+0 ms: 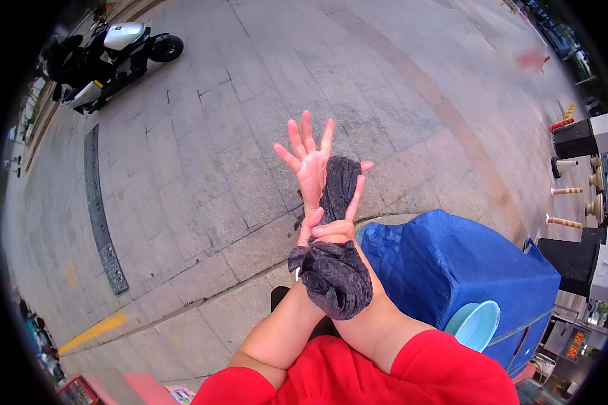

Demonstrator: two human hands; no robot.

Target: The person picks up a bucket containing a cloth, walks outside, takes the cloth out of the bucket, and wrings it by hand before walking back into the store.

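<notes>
A dark purple-grey twisted cloth (340, 185) runs along the palm and thumb side of my right hand (311, 169). That hand is held out with its palm showing and its fingers spread; its thumb tip shows past the cloth. Lower down, my left hand (338, 229) closes around the cloth at the other hand's wrist. A bunched, coiled part of the same cloth (337, 281) lies over my wrists. My forearms appear to cross there, but the cloth hides the crossing.
A blue tarpaulin (415, 258) covers a bulky box-like thing at my right, with a light-blue plastic basin (473, 324) against it. A motorcycle (126, 40) stands far left on the stone paving (207, 167). Beyond the tarpaulin are a cone (565, 166) and striped posts (565, 221).
</notes>
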